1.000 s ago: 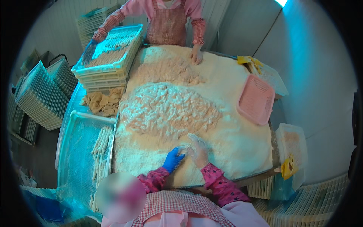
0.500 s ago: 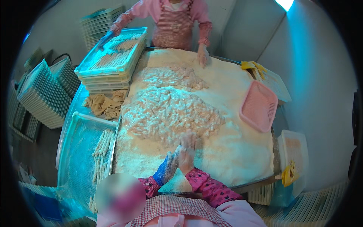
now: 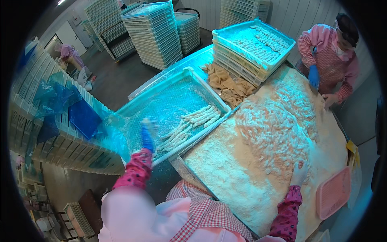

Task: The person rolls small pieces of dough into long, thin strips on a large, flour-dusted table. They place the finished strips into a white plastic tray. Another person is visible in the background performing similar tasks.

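Note:
My left hand (image 3: 148, 135), in a blue glove, is over the mesh-lined tray (image 3: 189, 74), just left of a row of pale, flour-coated strips (image 3: 177, 135). Motion smears its fingers. Across the flour-covered table (image 3: 215, 169), my right hand (image 3: 299, 172) is at the near edge of a big heap of floured strips (image 3: 272, 131). White powder coats this hand, and its fingers look curled; whatever may be in them is hidden.
A co-worker (image 3: 332, 60) stands at the table's far right. Stacked trays (image 3: 256, 46) and a crumpled brown cloth (image 3: 229, 82) lie beyond my tray. A pink basket (image 3: 333, 192) sits at the right. Tall crate stacks (image 3: 153, 36) stand behind; another stack (image 3: 60, 149) is at left.
The view has swung left. My hands were together above the flour; now they are apart, the left over the tray and the right at the heap.

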A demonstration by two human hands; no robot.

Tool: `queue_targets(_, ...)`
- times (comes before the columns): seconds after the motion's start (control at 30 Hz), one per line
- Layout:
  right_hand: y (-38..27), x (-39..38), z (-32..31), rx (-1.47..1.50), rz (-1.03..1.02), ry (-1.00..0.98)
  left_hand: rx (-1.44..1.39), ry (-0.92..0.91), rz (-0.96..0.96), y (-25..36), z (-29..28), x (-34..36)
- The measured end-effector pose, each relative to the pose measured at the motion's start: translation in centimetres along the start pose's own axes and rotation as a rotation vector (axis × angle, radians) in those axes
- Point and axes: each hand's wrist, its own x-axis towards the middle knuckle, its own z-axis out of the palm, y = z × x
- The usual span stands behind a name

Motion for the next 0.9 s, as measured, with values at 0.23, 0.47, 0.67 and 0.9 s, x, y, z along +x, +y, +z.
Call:
queue_targets(0.23,2.3,1.6,-0.8,0.624,0.338,-0.095,0.332,0.038,-0.500,2.1,-15.4,0.4)
queue_targets(0.47,-9.0,-8.7,-2.1,0.283,-0.124,-0.237,0.450,-0.251,0.174,-0.9,-6.8,-2.0)
queue_targets(0.67,-10.3,-17.1,-4.6,0.271,0.013,-0.379,0.975,-1.096,0.368,-4.5,9.7,-13.5)
queue_targets(0.9,-9.9,-20.1,-2.1,0.711,0.473,-0.170,0.700,-1.607,0.568,-10.1,21.3,-27.7)
